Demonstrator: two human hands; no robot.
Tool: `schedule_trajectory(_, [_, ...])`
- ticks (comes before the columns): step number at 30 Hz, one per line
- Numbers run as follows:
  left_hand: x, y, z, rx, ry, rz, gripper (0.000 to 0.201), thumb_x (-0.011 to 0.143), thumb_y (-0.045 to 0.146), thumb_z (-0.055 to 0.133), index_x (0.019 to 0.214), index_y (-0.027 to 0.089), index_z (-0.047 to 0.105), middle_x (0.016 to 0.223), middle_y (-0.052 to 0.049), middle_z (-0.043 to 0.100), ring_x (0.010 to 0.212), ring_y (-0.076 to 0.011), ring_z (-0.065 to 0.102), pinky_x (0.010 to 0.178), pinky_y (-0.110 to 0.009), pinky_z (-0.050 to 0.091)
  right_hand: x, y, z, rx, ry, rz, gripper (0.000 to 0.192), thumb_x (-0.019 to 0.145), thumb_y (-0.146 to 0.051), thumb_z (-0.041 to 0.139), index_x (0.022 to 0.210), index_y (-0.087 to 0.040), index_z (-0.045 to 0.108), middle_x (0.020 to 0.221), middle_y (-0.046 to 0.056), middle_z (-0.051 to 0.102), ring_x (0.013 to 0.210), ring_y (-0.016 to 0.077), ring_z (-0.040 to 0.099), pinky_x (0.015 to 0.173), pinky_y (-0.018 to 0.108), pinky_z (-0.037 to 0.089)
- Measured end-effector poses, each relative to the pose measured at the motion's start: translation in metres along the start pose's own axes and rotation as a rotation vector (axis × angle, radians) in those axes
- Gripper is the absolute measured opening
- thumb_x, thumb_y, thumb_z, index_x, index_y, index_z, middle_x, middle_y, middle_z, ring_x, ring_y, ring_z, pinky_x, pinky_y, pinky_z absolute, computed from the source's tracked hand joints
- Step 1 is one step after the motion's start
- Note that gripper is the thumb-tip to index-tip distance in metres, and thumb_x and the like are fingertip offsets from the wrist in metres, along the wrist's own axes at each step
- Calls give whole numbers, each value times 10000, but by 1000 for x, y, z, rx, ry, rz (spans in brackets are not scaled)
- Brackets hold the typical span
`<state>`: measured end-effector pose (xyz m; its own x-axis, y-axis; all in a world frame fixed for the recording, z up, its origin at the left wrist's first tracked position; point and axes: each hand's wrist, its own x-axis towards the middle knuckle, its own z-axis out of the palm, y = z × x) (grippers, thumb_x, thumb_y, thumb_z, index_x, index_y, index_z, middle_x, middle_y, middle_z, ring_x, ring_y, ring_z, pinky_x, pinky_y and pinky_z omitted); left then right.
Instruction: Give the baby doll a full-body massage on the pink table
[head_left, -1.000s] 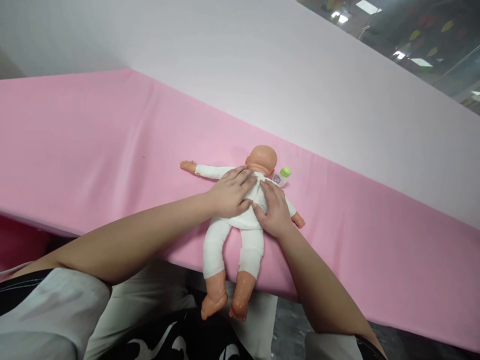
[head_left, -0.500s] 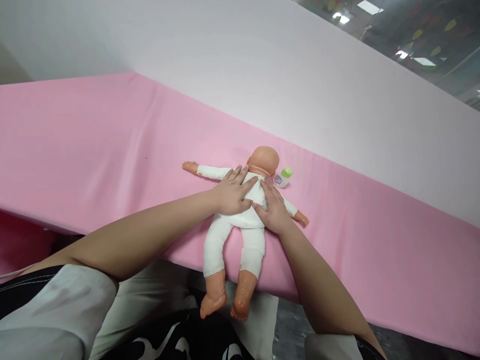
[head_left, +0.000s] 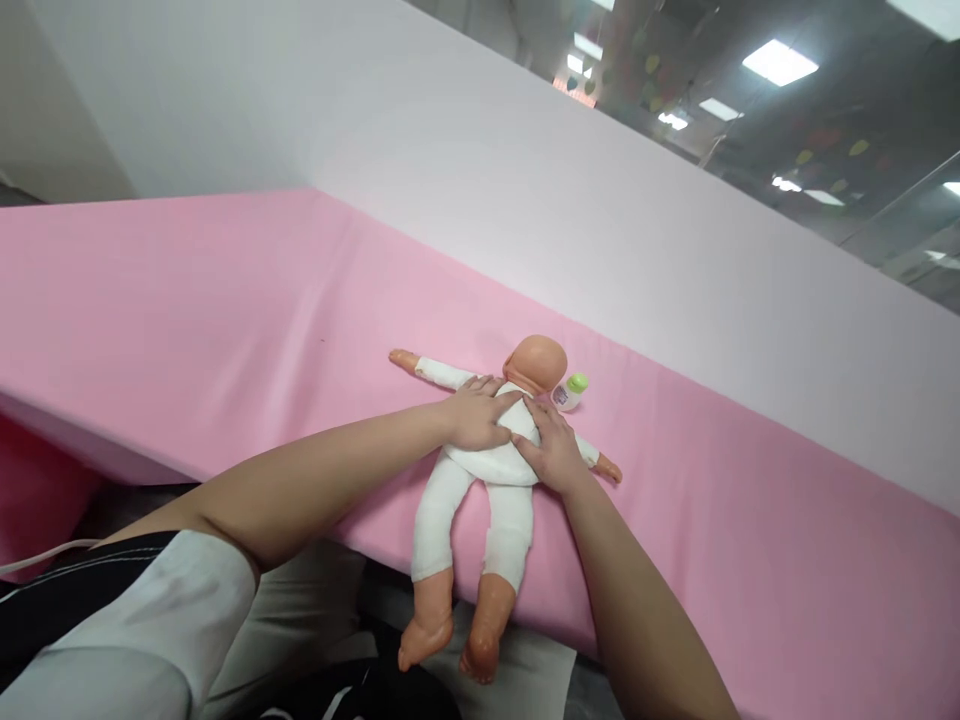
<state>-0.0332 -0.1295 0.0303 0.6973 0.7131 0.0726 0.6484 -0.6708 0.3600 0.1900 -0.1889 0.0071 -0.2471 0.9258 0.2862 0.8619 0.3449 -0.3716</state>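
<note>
A baby doll (head_left: 487, 470) in a white suit lies face down on the pink table cover (head_left: 225, 310), arms spread, its bare feet hanging over the near edge. My left hand (head_left: 476, 418) rests flat on the doll's upper back. My right hand (head_left: 553, 445) lies flat beside it on the right side of the back. Both hands press on the white cloth with fingers stretched out and hold nothing. A small white bottle with a green cap (head_left: 570, 391) lies just right of the doll's head.
A white wall panel (head_left: 525, 190) rises behind the pink surface. The table's near edge runs in front of my lap. Ceiling lights (head_left: 780, 62) show at the upper right.
The view has tilted up and back, so the doll looks smaller and lower. My hands have slid a little up the doll's back and stay flat on it.
</note>
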Motion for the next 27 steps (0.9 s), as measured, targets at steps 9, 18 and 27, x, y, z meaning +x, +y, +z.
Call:
schedule_trajectory(9, [-6,-12,3,-122,402,-62,714,1025,603,475,1593,171,477,1653,-217,459,1551,-382,403,1240,-560,379,-3,10,1,117,205,-29,532,1032,-519,561,1464,-229,668,1515,150,638,1433,322,575,1233,567,444])
schedule_trajectory(18, [-12,-22,-39,-37,13,-307,857,981,780,223,963,132,784,1009,-241,781,998,-421,731,893,-523,526,-4,-12,-8,22,270,44,350,1028,-455,553,1152,-254,812,1145,94,808,1106,277,731,1040,468,576])
schedule_trajectory(27, [-10,-34,-46,-56,-13,-339,881,944,810,305,1045,95,809,1091,-286,778,1095,-463,716,988,-549,501,30,-24,-22,95,48,291,579,1042,-650,416,906,-222,781,864,44,781,803,229,688,742,348,526])
